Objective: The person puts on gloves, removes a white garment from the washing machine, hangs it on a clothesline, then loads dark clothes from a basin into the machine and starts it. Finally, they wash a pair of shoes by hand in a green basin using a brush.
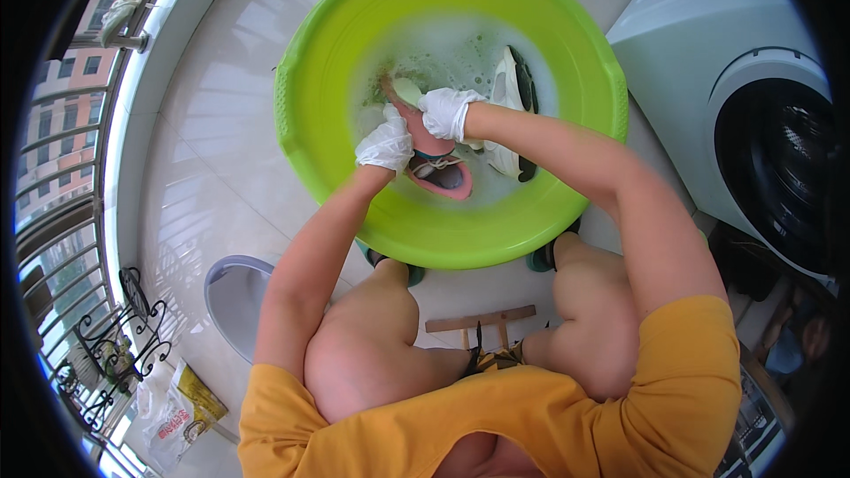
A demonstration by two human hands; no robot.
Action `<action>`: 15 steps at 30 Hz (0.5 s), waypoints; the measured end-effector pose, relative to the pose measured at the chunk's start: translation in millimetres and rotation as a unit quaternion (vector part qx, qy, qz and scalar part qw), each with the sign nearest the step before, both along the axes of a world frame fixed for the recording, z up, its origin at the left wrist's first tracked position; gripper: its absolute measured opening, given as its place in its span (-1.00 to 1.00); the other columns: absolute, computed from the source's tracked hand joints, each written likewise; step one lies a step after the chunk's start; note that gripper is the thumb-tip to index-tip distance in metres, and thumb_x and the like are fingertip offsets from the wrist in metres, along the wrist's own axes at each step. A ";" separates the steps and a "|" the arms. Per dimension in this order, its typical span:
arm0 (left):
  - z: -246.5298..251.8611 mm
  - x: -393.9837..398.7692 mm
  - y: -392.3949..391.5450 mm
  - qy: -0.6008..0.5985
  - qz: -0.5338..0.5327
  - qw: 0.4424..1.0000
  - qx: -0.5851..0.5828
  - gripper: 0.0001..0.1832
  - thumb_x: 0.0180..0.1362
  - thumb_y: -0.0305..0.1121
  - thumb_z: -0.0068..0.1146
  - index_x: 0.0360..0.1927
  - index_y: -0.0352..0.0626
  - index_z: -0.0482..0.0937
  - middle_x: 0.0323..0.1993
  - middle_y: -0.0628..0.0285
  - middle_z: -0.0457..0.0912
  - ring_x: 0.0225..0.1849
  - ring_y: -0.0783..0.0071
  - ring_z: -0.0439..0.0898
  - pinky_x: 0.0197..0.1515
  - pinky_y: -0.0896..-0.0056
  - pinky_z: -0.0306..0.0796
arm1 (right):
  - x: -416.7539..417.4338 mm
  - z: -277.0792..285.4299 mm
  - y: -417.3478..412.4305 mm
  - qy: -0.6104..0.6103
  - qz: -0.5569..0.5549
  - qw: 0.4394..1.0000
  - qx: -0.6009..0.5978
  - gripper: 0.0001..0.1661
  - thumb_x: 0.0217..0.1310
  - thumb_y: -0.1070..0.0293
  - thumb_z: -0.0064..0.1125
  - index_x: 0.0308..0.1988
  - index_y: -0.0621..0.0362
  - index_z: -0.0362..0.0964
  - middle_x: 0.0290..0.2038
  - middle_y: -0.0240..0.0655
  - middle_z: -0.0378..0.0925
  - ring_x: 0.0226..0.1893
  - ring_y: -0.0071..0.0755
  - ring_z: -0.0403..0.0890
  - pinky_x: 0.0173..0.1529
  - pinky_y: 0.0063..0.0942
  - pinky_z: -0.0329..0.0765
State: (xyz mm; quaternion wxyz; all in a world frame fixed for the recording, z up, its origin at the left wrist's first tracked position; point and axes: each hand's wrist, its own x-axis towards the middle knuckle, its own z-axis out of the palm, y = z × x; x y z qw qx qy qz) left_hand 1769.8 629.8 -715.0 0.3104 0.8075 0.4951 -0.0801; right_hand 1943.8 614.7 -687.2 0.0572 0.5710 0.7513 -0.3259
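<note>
A bright green plastic basin (319, 166) holds soapy water (458, 53) with foam and bubbles. Inside it, my left hand (386, 141), in a thin white disposable glove, grips the side of a pink lace-up shoe (431, 137). The shoe's opening and pale laces face me. My right hand (448, 114), gloved the same way, is closed at a pale green rounded object (406, 91) against the shoe's far part; my fingers hide much of it, so its kind is unclear. A white shoe with a dark sole (506, 83) lies on its side in the water, partly behind my right forearm.
A white front-loading washing machine (697, 26) stands close on the right. To the left are a grey bucket (232, 292), a black metal plant stand (126, 345), plastic bags (169, 421) and a railed window (70, 126). A wooden stool (481, 318) shows between my legs.
</note>
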 end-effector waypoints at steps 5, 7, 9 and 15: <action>7.2 -2.9 4.5 0.025 -0.005 1.000 -0.004 -0.55 0.20 -0.28 -0.14 0.05 -0.43 0.18 -0.39 -0.17 0.64 -0.32 -0.13 0.64 -0.30 -0.06 0.45 | 35.6 66.1 -98.6 0.073 0.014 0.997 -0.010 -0.47 0.35 0.28 -0.11 0.29 -0.11 0.21 -0.57 -0.22 0.40 -0.64 -0.20 0.48 -0.55 -0.28 0.36; 10.6 3.4 4.7 0.037 -0.019 0.999 -0.014 -0.55 0.21 -0.28 -0.14 0.04 -0.44 0.19 -0.39 -0.16 0.64 -0.33 -0.12 0.64 -0.30 -0.05 0.45 | 39.6 78.6 -123.6 0.106 -0.046 0.993 -0.001 -0.52 0.22 0.37 -0.07 0.16 0.06 0.29 -0.50 -0.07 0.50 -0.52 0.01 0.57 -0.47 -0.13 0.43; 7.1 -2.4 3.6 0.041 -0.019 0.999 -0.017 -0.56 0.25 -0.24 -0.17 0.05 -0.39 0.20 -0.40 -0.18 0.63 -0.34 -0.15 0.63 -0.29 -0.08 0.43 | 28.5 91.7 -107.4 0.081 -0.058 0.995 -0.015 -0.62 0.12 0.41 -0.04 -0.03 0.22 0.42 -0.44 -0.02 0.56 -0.43 0.11 0.61 -0.37 -0.08 0.49; 24.4 8.7 -1.9 0.010 -0.090 0.995 0.041 -0.52 0.33 -0.13 -0.24 0.12 -0.35 0.20 -0.45 -0.19 0.62 -0.38 -0.19 0.60 -0.32 -0.11 0.40 | 4.2 -29.4 11.3 -0.012 -0.132 0.991 0.009 -0.76 -0.02 0.33 0.11 -0.36 0.24 0.59 -0.36 -0.05 0.63 -0.35 0.06 0.66 -0.27 -0.17 0.58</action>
